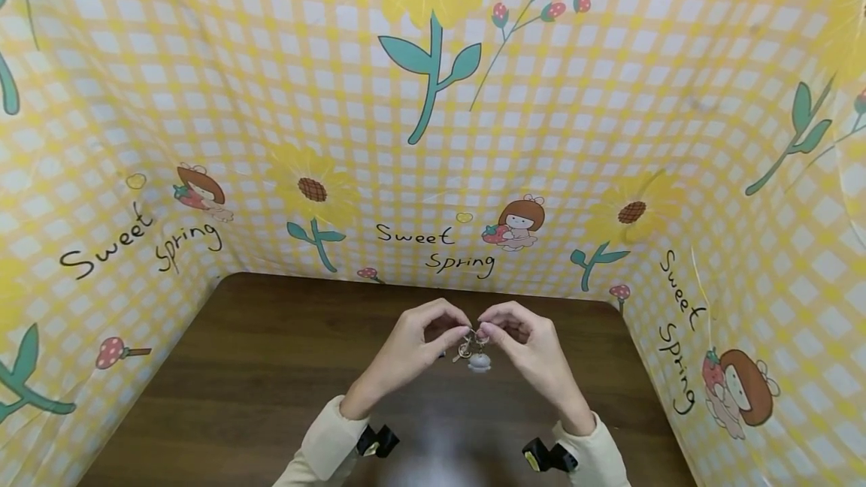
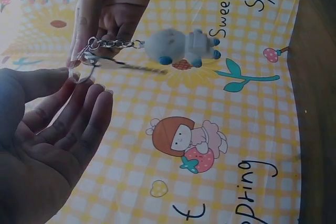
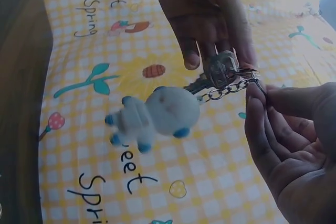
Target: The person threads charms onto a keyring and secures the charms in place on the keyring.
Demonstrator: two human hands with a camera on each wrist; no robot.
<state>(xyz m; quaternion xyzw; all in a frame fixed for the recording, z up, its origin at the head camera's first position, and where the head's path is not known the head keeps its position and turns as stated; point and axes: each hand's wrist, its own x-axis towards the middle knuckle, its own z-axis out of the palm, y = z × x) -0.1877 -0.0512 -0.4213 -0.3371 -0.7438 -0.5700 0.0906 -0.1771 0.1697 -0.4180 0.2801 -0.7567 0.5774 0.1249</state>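
My left hand (image 1: 414,340) and right hand (image 1: 531,338) are raised close together over the table. Between thumb and fingertips, the left hand pinches a metal key ring (image 2: 81,73). The right hand pinches the ring's other side, beside the chain end. A metal key (image 3: 223,70) hangs from the ring; its blade looks blurred in the left wrist view. Also dangling there, on a short silver chain (image 3: 226,90), is a pale bear-like figurine keychain (image 3: 152,113) with blue ears and feet. Fingers partly cover the ring.
Below the hands lies a dark brown wooden table (image 1: 223,382). A yellow checked cloth (image 1: 379,171) with flowers, cartoon girls and lettering rises behind it and along both sides. Black wrist devices (image 1: 377,442) sit at both cream sleeves (image 1: 331,438).
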